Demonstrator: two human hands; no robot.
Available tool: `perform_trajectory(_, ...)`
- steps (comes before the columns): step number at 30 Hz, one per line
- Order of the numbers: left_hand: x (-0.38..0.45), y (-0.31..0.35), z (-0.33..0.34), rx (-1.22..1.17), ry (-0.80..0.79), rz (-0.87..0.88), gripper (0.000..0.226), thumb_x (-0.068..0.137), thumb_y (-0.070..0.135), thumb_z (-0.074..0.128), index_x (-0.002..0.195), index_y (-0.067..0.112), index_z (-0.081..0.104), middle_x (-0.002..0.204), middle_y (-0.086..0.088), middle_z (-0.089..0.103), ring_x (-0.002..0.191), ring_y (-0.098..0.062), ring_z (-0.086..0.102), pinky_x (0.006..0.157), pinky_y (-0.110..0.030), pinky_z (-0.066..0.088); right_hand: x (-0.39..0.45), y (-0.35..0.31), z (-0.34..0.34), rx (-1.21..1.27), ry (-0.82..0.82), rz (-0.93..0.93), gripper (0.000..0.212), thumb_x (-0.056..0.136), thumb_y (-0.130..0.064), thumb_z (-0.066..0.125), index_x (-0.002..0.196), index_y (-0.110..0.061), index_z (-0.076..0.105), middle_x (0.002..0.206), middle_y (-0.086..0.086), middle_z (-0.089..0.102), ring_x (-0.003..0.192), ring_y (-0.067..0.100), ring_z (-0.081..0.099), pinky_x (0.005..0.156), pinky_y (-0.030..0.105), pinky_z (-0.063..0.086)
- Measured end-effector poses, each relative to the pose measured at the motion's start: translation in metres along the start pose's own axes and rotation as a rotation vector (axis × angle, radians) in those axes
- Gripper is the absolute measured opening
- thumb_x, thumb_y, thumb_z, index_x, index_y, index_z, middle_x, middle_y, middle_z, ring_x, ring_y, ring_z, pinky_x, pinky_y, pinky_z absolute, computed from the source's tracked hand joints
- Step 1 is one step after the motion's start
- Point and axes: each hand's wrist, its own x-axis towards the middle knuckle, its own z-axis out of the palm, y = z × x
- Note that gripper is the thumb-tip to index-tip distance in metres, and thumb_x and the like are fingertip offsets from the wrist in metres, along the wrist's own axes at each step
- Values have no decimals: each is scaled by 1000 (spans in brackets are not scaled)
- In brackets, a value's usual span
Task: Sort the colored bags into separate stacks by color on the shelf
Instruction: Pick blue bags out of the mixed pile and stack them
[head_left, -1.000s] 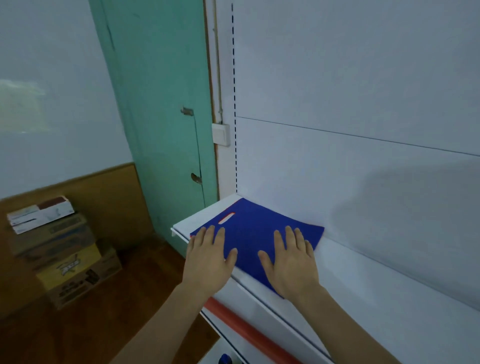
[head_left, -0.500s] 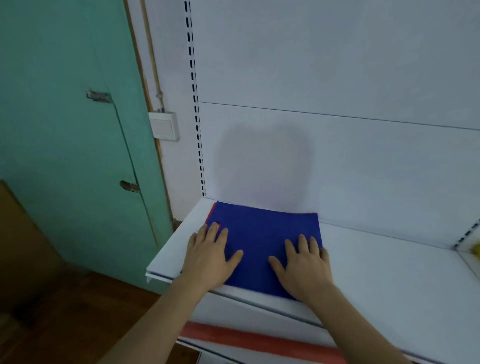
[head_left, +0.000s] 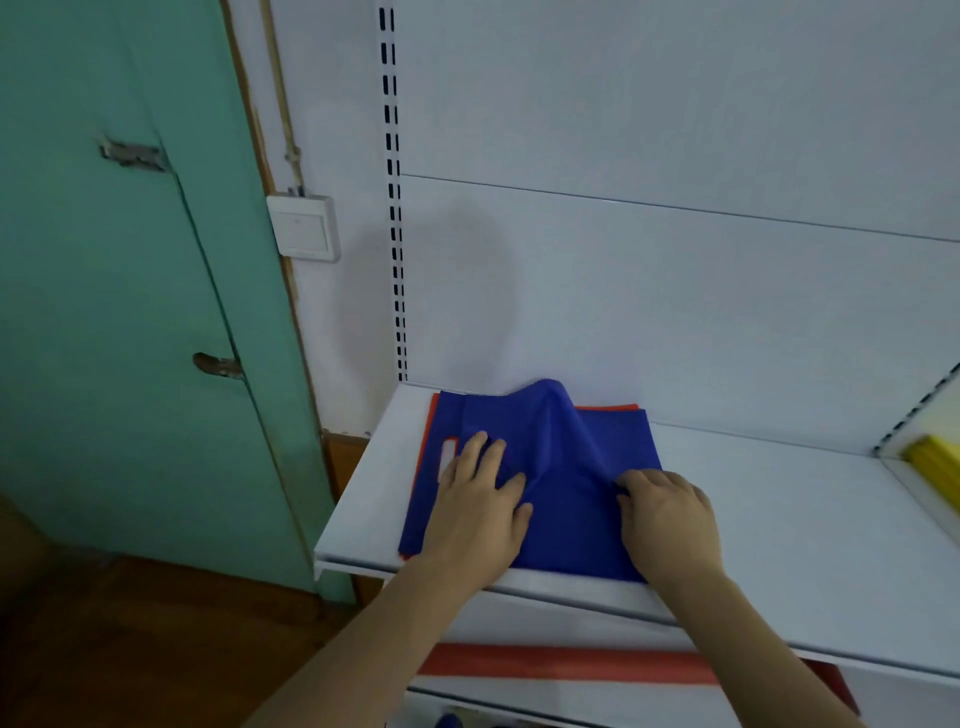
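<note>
Head view: the blue bag (head_left: 566, 499) lies at the left end of the white shelf (head_left: 779, 545), on top of a red bag (head_left: 430, 421) whose edge shows at the left and far sides. The left hand (head_left: 475, 512) presses flat, fingers straight, on the blue bag's left part. The right hand (head_left: 667, 517) pinches its right part, raising a ridge running near to far between the hands. That pinching hand is best placed to lift it, probably rightward.
</note>
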Motion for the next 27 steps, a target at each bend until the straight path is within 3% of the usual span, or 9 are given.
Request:
perform_trajectory(2,-1,0,-2,-44,72,-84,44,110,47,40,140,25,63,173,-9,16,159,-33,6,124,-51,32,0,6,2,8,3,41,29,104,-24,44,122,-29,66,119,-9,66,113,19,60,98,35,47)
perform_trajectory(3,-2,0,-4,-27,61,-154,49,109,49,41,149,24,53,174,-11,8,160,-35,4,124,-50,33,0,7,4,34,2,49,28,105,-24,44,122,-27,66,120,-7,65,112,20,59,95,35,49)
perform_trajectory(5,-1,2,-8,31,-39,-320,78,104,64,38,165,19,18,174,-18,-6,160,-40,-4,129,-52,19,-2,8,6,74,-9,70,26,107,-27,42,122,-23,63,123,-3,63,114,22,57,93,37,52)
perform_trajectory(7,1,7,-8,54,-146,-433,99,98,77,29,166,10,4,172,-25,-3,160,-43,-3,130,-55,7,-1,7,4,67,-40,151,28,107,-38,39,122,-22,57,125,0,62,118,25,54,93,40,52)
perform_trajectory(11,1,16,-5,83,-226,-481,96,101,75,22,164,3,18,170,-27,16,159,-42,12,130,-55,12,6,11,-5,57,-130,324,47,101,-62,41,120,-20,48,120,6,60,117,31,53,91,44,51)
perform_trajectory(17,5,29,-5,96,-152,-357,63,112,50,33,161,10,30,168,-15,31,155,-36,27,123,-55,29,14,15,-6,350,-107,353,68,98,-47,67,148,-11,38,131,16,55,118,38,55,96,49,51)
perform_trajectory(22,6,34,-4,22,-78,-355,55,110,41,48,160,22,32,175,-14,7,159,-39,12,123,-51,32,29,19,-14,503,-176,456,51,90,-33,78,116,-10,41,109,14,58,90,33,59,71,42,50)
perform_trajectory(25,5,37,0,-1,-19,-356,54,108,36,55,158,26,38,175,-15,2,159,-40,10,125,-46,29,32,21,-10,514,-65,435,32,89,-15,68,107,-9,43,97,10,60,79,29,57,64,39,47)
perform_trajectory(27,4,36,3,-19,8,-346,52,108,35,56,157,27,41,175,-13,5,159,-39,11,126,-43,26,32,24,-6,554,-23,438,28,89,-13,65,102,-6,41,90,7,60,75,27,57,61,38,45)
